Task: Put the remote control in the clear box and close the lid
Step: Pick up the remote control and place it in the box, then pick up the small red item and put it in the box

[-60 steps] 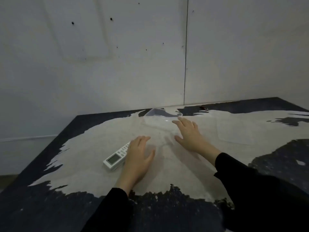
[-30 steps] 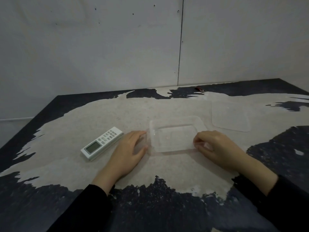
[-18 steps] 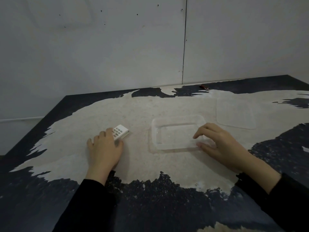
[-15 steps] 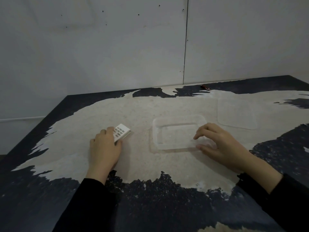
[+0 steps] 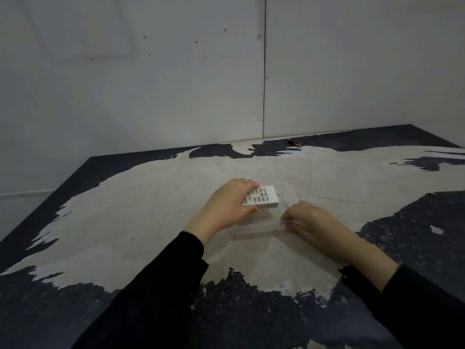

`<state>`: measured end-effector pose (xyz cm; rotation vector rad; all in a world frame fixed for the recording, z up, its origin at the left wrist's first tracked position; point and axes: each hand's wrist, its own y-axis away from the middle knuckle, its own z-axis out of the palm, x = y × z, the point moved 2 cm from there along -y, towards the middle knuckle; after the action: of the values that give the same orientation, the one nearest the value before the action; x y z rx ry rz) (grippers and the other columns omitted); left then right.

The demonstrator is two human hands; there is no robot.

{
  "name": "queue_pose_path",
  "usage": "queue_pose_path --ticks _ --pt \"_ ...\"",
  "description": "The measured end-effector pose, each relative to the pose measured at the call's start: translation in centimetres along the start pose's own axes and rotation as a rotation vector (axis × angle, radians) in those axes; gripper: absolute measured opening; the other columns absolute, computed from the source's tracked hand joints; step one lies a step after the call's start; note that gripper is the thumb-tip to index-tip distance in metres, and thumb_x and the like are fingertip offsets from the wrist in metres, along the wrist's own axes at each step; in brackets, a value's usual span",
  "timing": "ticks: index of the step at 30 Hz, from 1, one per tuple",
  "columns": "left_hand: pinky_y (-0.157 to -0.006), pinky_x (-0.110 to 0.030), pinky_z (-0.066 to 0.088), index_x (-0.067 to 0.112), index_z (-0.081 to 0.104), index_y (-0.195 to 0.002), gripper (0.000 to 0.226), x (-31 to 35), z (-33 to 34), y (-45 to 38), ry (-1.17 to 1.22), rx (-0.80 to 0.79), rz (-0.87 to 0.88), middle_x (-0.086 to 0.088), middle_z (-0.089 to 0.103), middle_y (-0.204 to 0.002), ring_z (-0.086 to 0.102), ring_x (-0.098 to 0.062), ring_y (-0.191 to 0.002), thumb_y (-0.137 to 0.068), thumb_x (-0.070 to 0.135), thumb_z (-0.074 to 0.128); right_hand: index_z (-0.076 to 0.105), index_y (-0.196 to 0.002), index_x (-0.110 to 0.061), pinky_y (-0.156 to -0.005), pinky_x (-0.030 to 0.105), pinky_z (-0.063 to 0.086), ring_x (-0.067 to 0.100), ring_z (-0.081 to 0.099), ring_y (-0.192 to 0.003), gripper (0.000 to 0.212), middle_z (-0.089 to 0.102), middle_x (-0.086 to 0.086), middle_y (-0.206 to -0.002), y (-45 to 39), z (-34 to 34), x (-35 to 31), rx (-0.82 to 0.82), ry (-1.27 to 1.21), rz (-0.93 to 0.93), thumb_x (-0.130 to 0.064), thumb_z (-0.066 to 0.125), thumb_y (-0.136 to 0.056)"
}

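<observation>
Left hand [image 5: 227,206] fingers curled in a grasp, right hand [image 5: 310,220] fingertips pinched, black sleeves

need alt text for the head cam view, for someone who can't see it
A person's left hand holds a white remote control over an open clear box that the right hand steadies at its right end. The box's clear lid lies apart, farther back on the right of the worn black-and-pale table, in front of a grey wall.

One remote control [image 5: 261,197], one clear box [image 5: 264,226], one lid [image 5: 338,181].
</observation>
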<state>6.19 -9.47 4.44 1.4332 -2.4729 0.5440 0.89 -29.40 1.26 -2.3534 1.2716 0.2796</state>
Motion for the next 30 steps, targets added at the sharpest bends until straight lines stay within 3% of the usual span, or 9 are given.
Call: queue_pose_path --ticks 5,10,13,15,18,19,23,26,30 --pt "-0.089 -0.035 0.046 0.017 0.052 -0.126 0.055 -0.2 1.7 -1.5 -0.073 -0.033 -0.015 -0.004 0.053 -0.119 0.051 -0.02 -0.108 -0.075 0.029 0.069 0.062 -0.099 -0.02 -0.075 0.01 0.039 0.002 0.048 -0.085 0.012 0.052 -0.012 -0.094 -0.1 0.0 0.2 -0.007 0.008 0.007 -0.018 0.054 -0.091" --pt "-0.093 -0.029 0.03 0.022 0.06 -0.117 0.053 -1.3 1.6 -1.2 -0.201 0.156 0.027 0.002 0.054 -0.11 0.044 -0.016 -0.105 -0.072 0.049 0.067 0.062 -0.102 -0.019 -0.078 0.019 0.043 0.0 0.045 -0.086 0.015 0.059 -0.006 -0.098 -0.1 0.0 0.3 -0.01 0.047 -0.016 -0.021 0.051 -0.093" --pt "-0.092 -0.026 0.032 0.023 0.061 -0.113 0.043 -2.5 1.5 -0.5 0.047 0.314 -0.034 0.007 0.052 -0.107 0.046 -0.01 -0.102 -0.077 0.046 0.063 0.063 -0.103 -0.018 -0.082 0.02 0.044 0.007 0.051 -0.096 0.027 0.063 -0.003 -0.104 0.0 -0.1 0.1 0.019 0.016 -0.056 -0.033 0.043 -0.094" --pt "-0.086 -0.019 0.038 0.021 0.064 -0.108 0.029 -3.5 1.8 -0.1 0.336 0.375 -0.187 0.005 0.057 -0.107 0.052 -0.011 -0.101 -0.081 0.034 0.063 0.064 -0.105 -0.019 -0.085 0.015 0.041 0.006 0.051 -0.101 0.033 0.062 -0.006 -0.109 -0.3 -0.4 0.4 0.094 -0.062 -0.02 -0.036 0.037 -0.094" --pt "-0.071 -0.012 0.047 0.018 0.067 -0.099 0.016 -4.6 2.3 0.2 0.884 0.417 -0.44 -0.005 0.067 -0.097 0.062 -0.016 -0.092 -0.086 0.016 0.058 0.065 -0.103 -0.015 -0.085 0.018 0.041 0.01 0.056 -0.098 0.022 0.064 -0.002 -0.106 -1.8 -1.5 2.1 0.243 -0.165 0.123 -0.021 0.045 -0.095" --pt "-0.068 -0.01 0.049 0.016 0.066 -0.098 0.016 -4.9 2.3 0.3 0.965 0.447 -0.474 -0.005 0.068 -0.091 0.063 -0.017 -0.087 -0.087 0.011 0.056 0.066 -0.1 -0.014 -0.083 0.021 0.044 0.012 0.058 -0.095 0.02 0.066 -0.001 -0.101 -2.5 -1.8 3.1 0.295 -0.185 0.17 -0.016 0.047 -0.094" --pt "-0.069 -0.009 0.052 0.01 0.066 -0.096 0.022 -5.5 2.9 0.2 1.012 0.445 -0.455 -0.006 0.068 -0.091 0.064 -0.016 -0.087 -0.09 0.001 0.047 0.065 -0.098 -0.013 -0.076 0.028 0.041 0.017 0.059 -0.091 0.016 0.066 0.003 -0.098 -7.0 -2.2 8.8 0.343 -0.187 0.335 -0.012 0.052 -0.091" --pt "-0.069 -0.011 0.052 0.013 0.068 -0.093 0.024 -5.7 3.4 -0.1 0.942 0.442 -0.426 -0.009 0.069 -0.092 0.065 -0.016 -0.086 -0.091 0.004 0.046 0.061 -0.11 -0.007 -0.084 0.033 0.04 0.032 0.058 -0.103 0.024 0.066 0.017 -0.111 -12.0 -2.0 13.8 0.308 -0.102 0.397 -0.009 0.054 -0.087" --pt "-0.069 -0.017 0.053 0.008 0.068 -0.092 0.022 -5.9 3.5 -0.1 0.912 0.474 -0.406 -0.012 0.069 -0.086 0.065 -0.014 -0.078 -0.091 0.007 0.047 0.054 -0.123 -0.006 -0.097 0.043 0.039 0.039 0.052 -0.115 0.037 0.059 0.02 -0.125 -18.5 -1.4 18.5 0.325 -0.023 0.464 -0.012 0.051 -0.086"
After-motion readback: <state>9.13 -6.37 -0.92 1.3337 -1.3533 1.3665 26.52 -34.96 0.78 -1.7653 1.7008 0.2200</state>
